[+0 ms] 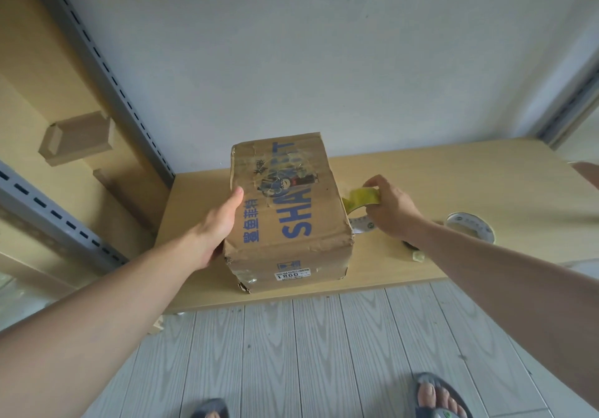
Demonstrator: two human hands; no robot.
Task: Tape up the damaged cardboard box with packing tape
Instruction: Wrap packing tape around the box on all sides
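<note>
Fingers (372,185) of your right hand (393,210) curl tight round the yellow-green roll of packing tape (361,199), right up at the right side of the brown cardboard box with blue letters (285,197). Your left hand (220,223) lies flat on the box's left side. The box sits on the pale wooden table (421,174), its long way pointing away from you. The box hides where tape meets card.

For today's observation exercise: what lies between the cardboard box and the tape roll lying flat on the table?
In the head view: the right hand, gripping a second tape roll right beside the box.
</note>
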